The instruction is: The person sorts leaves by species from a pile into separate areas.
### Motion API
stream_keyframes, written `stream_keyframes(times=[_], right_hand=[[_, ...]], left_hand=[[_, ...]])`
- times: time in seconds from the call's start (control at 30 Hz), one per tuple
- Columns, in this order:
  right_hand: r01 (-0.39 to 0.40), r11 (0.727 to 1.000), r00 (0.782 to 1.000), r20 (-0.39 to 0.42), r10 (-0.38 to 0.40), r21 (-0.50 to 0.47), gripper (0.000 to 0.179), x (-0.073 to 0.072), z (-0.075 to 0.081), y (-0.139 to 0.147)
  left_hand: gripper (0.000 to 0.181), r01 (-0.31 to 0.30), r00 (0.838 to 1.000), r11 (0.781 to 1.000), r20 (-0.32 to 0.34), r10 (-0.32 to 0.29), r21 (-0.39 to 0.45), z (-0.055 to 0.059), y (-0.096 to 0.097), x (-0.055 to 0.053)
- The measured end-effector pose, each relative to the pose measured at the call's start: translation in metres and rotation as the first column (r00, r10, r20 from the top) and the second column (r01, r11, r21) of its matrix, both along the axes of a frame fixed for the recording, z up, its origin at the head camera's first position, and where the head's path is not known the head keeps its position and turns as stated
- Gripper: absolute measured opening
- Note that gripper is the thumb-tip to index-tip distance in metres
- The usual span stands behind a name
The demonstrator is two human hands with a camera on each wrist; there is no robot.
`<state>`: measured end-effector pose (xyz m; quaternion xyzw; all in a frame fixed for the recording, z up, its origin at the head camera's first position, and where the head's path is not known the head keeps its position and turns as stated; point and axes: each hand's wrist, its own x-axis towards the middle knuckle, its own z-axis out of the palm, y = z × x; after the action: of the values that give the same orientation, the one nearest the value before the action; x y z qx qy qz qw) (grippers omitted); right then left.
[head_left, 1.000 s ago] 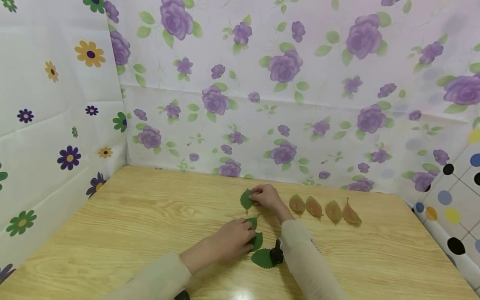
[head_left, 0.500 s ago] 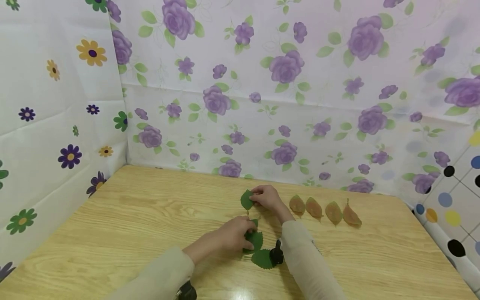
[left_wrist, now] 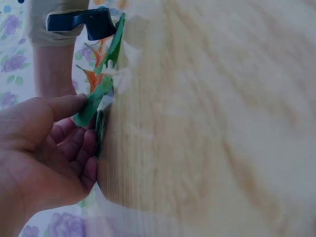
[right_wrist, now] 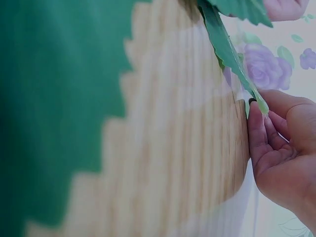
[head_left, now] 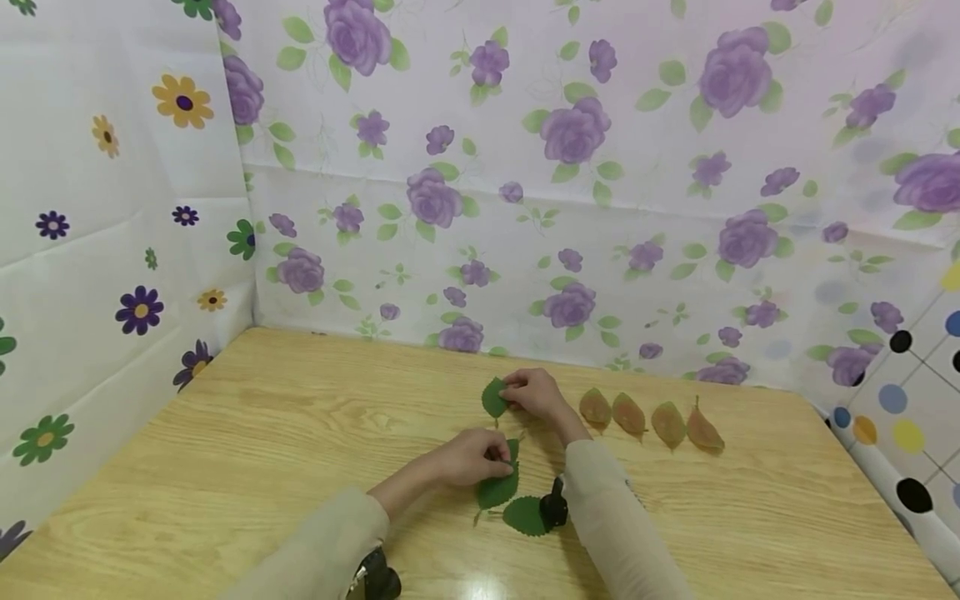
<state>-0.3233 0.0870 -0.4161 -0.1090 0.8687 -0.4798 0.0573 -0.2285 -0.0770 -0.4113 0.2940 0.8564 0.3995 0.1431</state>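
My left hand (head_left: 468, 457) pinches a serrated green leaf (head_left: 497, 492) between thumb and fingers, just over the table. Part of another green leaf (head_left: 513, 448) shows behind that hand. In the left wrist view, the pinched leaf (left_wrist: 90, 107) is tilted under the thumb of the left hand (left_wrist: 42, 143). Farther back, the right hand (head_left: 538, 393) has its curled fingertips on the right edge of a green leaf (head_left: 492, 400) on the table. The right wrist view shows the right hand (right_wrist: 284, 148) low at the tabletop, its grip partly hidden by a leaf (right_wrist: 227, 54).
Another green leaf (head_left: 525, 517) lies in front, partly covered by the black wrist camera (head_left: 554, 504). Several reddish-brown leaves (head_left: 628, 414) lie in a row to the right. Patterned cloth (head_left: 420, 250) stands behind the wooden table (head_left: 315, 408).
The left hand has gone from covering the middle leaves to pinching one by its upper part; that leaf has shifted slightly left and turned. The right hand has stayed at its leaf.
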Motion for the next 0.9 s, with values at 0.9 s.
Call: stream_keyframes(times=[0.9], right_hand=[[0.003,1.0,1.0,0.0,-0.003,-0.005,0.026,-0.001,-0.001,-0.002]], left_hand=[[0.019,-0.318,0.935,0.927,0.226,0.272,0.2,0.005,-0.04,-0.035]])
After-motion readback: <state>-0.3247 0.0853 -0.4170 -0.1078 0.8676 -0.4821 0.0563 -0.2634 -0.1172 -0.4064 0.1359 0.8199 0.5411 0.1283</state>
